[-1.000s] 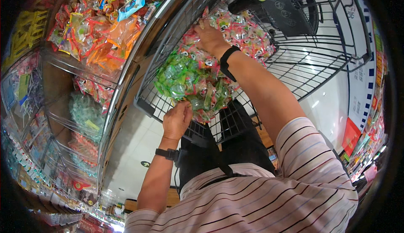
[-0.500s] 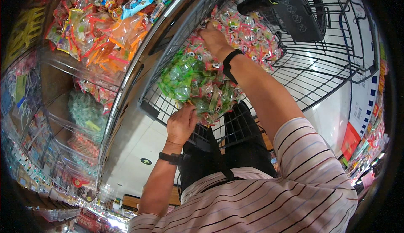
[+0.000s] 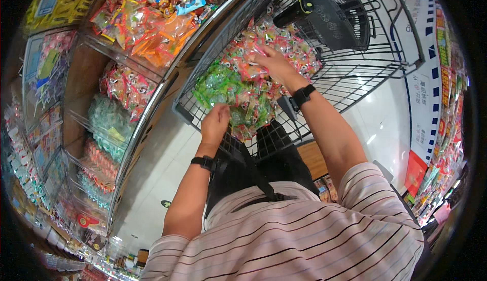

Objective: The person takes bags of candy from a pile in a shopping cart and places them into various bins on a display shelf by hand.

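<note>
Many small clear packets fill the near part of a wire shopping cart basket (image 3: pixel 355 85). Green-trimmed packets (image 3: pixel 215 85) lie in a heap at the left, and pink-and-red-trimmed packets (image 3: pixel 299 45) spread farther back and right. My left hand (image 3: pixel 215 124) is at the near edge of the green heap, its fingers curled together; whatever they hold is hidden. Over the pink packets, my right hand (image 3: pixel 278 67) reaches in with fingers stretched out and touching the top of the pile. What lies under its palm cannot be seen.
A black folded seat panel (image 3: pixel 335 22) stands at the cart's far end. To the left, a shelf bin (image 3: pixel 167 65) holds orange and red packets, with lower bins of pale green packets (image 3: pixel 109 123). A goods display (image 3: pixel 449 128) lines the right side.
My right hand has drawn back from the far left of the pile toward its middle. My left hand stays beside the green packets. The view has shifted, showing more of the left shelves.
</note>
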The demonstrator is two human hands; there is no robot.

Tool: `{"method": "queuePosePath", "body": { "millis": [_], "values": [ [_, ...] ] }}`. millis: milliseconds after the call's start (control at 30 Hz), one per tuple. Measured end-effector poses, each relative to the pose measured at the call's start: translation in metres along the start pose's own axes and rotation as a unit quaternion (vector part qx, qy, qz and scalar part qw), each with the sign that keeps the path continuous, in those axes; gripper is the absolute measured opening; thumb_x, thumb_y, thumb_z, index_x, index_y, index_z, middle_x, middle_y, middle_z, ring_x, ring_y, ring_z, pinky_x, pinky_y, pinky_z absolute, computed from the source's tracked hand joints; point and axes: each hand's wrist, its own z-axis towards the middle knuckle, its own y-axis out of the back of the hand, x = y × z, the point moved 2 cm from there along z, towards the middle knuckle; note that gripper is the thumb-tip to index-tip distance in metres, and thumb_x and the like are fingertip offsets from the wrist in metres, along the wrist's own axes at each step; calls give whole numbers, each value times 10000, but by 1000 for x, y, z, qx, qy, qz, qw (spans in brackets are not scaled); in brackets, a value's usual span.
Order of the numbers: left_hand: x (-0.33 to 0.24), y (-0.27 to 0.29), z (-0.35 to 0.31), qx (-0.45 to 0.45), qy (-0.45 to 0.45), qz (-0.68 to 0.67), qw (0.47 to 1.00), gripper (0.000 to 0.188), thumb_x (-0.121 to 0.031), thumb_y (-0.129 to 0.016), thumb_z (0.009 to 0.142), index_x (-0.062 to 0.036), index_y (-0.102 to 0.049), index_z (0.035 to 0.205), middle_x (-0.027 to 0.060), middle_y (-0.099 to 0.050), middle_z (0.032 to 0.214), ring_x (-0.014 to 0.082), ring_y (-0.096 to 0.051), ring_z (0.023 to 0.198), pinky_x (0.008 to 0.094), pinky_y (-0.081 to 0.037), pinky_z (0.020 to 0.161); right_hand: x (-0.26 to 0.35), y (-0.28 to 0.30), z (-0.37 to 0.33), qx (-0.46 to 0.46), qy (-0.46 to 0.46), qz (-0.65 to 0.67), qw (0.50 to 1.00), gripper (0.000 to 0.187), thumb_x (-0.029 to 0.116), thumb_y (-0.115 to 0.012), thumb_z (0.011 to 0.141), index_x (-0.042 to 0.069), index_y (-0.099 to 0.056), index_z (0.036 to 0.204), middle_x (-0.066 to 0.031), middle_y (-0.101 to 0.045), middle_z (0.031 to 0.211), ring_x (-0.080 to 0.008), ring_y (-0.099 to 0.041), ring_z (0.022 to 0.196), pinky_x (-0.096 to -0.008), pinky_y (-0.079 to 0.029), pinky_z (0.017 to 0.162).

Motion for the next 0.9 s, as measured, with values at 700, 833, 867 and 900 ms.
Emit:
{"method": "queuePosePath", "body": {
  "millis": [700, 833, 867, 900],
  "values": [
    [-92, 73, 10, 217, 133, -778, 574, 432, -407, -454, 1053, -91, -540, 1334, 126, -660, 1217, 246, -675, 1074, 404, -579, 905, 93, -108, -191, 84, 5, -5, 996, 513, 246, -560, 1007, 22, -386, 1434, -116, -604, 1153, -188, -693, 832, -313, -595, 602],
    [-87, 85, 7, 181, 108, -785, 583, 393, -338, -509, 1040, -85, -531, 1341, 110, -647, 1219, 244, -660, 1088, 434, -581, 908, 91, -116, -191, 78, 70, -22, 994, 398, 190, -557, 1002, 33, -470, 1357, -129, -587, 1163, -182, -680, 789, -301, -576, 613],
    [-82, 89, 6, 169, 94, -782, 593, 395, -320, -530, 1032, -81, -529, 1346, 121, -667, 1200, 248, -672, 1083, 424, -599, 880, 88, -119, -189, 86, 72, -24, 993, 398, 190, -557, 1002, 33, -470, 1357, -129, -587, 1163, -182, -680, 789, -301, -576, 613],
    [-75, 95, 5, 167, 84, -773, 606, 391, -312, -547, 1026, -91, -530, 1348, 108, -681, 1161, 219, -690, 1016, 383, -612, 801, 89, -125, -187, 60, 72, -66, 993, 426, 179, -582, 977, 21, -465, 1356, -129, -590, 1155, -169, -674, 790, -296, -569, 593]
  ]
}}
